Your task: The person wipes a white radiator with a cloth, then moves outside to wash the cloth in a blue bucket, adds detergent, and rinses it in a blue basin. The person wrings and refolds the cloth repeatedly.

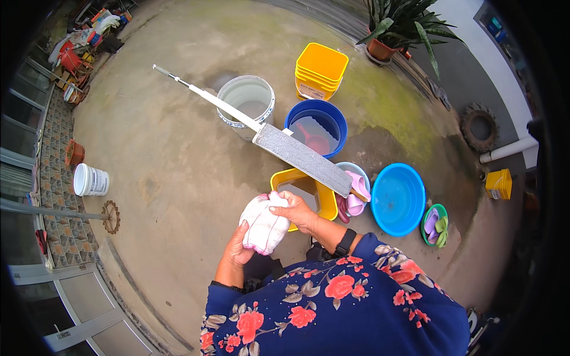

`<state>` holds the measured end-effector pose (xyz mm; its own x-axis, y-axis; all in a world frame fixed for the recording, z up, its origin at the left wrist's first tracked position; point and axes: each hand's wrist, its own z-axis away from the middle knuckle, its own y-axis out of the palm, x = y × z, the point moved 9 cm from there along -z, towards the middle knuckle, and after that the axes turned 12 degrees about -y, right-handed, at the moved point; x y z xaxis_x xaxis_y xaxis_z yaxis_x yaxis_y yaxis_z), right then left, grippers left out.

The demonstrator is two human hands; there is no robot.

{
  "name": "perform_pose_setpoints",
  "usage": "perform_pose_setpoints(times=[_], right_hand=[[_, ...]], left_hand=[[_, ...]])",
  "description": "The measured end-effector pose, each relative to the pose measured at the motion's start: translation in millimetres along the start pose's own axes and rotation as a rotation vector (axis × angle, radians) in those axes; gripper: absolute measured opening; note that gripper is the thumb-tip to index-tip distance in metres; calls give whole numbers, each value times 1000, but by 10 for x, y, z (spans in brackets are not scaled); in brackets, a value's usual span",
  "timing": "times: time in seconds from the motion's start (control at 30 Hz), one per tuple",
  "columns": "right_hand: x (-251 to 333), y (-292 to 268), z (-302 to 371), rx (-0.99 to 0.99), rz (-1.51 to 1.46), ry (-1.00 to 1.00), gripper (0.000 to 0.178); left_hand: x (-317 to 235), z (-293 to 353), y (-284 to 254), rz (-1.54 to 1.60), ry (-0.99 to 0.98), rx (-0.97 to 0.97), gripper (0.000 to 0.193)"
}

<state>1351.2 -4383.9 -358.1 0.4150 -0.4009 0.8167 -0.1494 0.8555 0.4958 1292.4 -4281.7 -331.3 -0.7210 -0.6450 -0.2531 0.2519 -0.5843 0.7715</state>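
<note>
Both hands on the cloth now: the left hand (239,246) grips its lower left side, the right hand (297,213) pinches the upper right, thumb on top. The white, pink-edged cloth (265,226) sits bunched right between them, beside the yellow tub (328,200). Just beyond, a grey-headed mop (303,158) slants across, its pale handle passing over the white bucket (246,89); the blue bucket (341,121) stands behind, the bright blue basin (398,199) off right.

Potted plant (399,28); dark tyre (480,109)
</note>
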Motion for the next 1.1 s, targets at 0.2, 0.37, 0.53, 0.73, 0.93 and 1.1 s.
perform_pose_setpoints(times=[0.2, 0.37, 0.53, 0.73, 0.93, 1.1], right_hand=[[-400, 545, -827, -186, -234, 61, 29], [-352, 953, -1452, -304, -454, -86, 28], [104, 768, -1725, -398, -517, -271, 33], [316, 56, -1977, -595, -716, -409, 30], [404, -607, -2301, -788, -800, -391, 28], [616, -1269, -2180, -933, -705, -383, 27]], left_hand=[[-946, -229, -570, 114, -161, 80, 60], [-1903, -421, -673, 0, -201, 149, 57], [-2316, -876, -300, -167, -269, 252, 64], [-2372, -1568, 12, -194, -437, 251, 65], [-2574, -2381, 283, -359, -553, 149, 54], [-2534, -3181, 338, -629, -496, -202, 42]])
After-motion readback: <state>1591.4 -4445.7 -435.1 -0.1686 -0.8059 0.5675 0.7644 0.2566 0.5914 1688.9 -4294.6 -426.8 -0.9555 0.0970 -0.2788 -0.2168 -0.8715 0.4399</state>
